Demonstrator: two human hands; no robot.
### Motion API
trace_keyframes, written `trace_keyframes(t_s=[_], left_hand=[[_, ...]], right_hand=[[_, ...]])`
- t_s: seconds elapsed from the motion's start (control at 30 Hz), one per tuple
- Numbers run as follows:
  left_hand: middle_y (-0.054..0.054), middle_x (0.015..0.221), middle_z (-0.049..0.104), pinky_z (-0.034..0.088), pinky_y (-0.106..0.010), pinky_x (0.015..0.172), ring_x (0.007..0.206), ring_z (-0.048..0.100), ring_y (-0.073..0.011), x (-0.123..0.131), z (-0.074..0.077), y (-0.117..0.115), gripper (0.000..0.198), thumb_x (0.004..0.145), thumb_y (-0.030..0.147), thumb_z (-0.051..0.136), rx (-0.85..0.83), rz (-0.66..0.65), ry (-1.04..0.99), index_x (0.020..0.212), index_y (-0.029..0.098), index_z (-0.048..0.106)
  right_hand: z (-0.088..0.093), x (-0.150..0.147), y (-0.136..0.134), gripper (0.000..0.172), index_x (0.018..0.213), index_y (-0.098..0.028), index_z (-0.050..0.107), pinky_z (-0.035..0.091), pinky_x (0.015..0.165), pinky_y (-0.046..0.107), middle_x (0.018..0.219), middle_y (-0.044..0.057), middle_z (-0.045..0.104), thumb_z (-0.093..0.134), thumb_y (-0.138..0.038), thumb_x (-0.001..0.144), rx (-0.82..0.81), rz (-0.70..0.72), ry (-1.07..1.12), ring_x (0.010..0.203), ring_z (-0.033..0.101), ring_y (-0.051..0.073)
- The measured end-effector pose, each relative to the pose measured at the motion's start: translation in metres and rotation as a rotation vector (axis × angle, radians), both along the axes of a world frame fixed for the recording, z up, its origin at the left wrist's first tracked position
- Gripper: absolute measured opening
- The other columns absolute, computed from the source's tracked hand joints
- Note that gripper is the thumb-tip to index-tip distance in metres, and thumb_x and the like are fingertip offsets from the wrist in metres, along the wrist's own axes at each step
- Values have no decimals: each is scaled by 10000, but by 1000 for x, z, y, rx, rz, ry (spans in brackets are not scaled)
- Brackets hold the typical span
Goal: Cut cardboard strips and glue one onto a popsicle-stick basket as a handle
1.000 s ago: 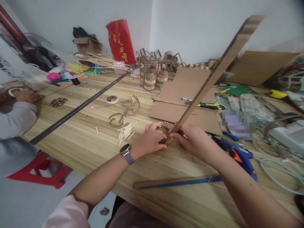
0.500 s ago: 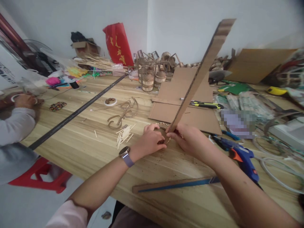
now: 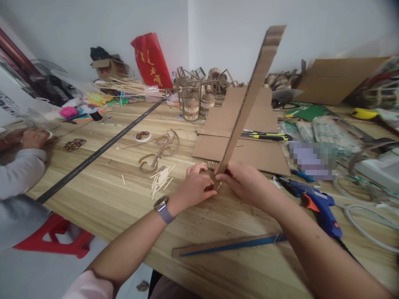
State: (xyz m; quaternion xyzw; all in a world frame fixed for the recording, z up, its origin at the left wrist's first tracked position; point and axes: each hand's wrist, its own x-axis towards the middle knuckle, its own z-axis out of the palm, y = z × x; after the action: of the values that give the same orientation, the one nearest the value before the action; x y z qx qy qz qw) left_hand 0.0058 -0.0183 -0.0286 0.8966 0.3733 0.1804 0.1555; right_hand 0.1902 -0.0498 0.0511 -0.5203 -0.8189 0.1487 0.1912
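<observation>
My left hand curls round a small round cardboard piece edged with short pale sticks, pressing it on the table. Most of that piece is hidden by my fingers. Between the thumb and fingers of my right hand is the lower end of a long cardboard strip, which rises up and to the right. The strip's bottom meets the round piece; whether it is fixed there I cannot tell. Left of my left hand lies a pile of short wooden sticks, with curled cardboard strips behind it.
Cardboard sheets carry cutter knives. A blue glue gun lies right, a blue-edged strip in front. Small stick-sided baskets and a red bag stand behind. Another person's hand is at left, beyond a dark bar.
The top of the cardboard strip has swung left, so it stands a little more upright. Both hands keep their hold. The whole view has shifted slightly.
</observation>
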Motion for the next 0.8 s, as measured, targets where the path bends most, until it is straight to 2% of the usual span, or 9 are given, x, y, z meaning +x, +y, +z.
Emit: trace_keyframes(t_s=[0.33, 0.57, 0.8], left_hand=[[-42, 862, 713, 305, -516, 1065, 1244, 446, -321, 1, 2, -2, 164, 823, 297, 780, 9, 12, 30, 708, 202, 711], [-85, 1066, 594, 377, -486, 986, 1144, 450, -298, 0, 1, -5, 219, 811, 398, 792, 154, 25, 106, 826, 186, 739], [-84, 1040, 582, 380, -489, 1019, 1166, 438, -309, 2, -3, -4, 199, 810, 360, 794, 135, 24, 99, 792, 174, 726]], right_hand=[[6, -6, -2, 152, 894, -193, 646, 454, 695, 260, 871, 56, 745, 511, -125, 910, -40, 12, -29, 808, 682, 190], [7, -8, -3, 168, 855, -212, 632, 449, 689, 247, 869, 38, 737, 523, -87, 876, -9, 48, -3, 799, 672, 177], [2, -7, -1, 162, 855, -210, 641, 451, 684, 249, 850, 34, 735, 528, -97, 879, 21, 41, -20, 778, 671, 172]])
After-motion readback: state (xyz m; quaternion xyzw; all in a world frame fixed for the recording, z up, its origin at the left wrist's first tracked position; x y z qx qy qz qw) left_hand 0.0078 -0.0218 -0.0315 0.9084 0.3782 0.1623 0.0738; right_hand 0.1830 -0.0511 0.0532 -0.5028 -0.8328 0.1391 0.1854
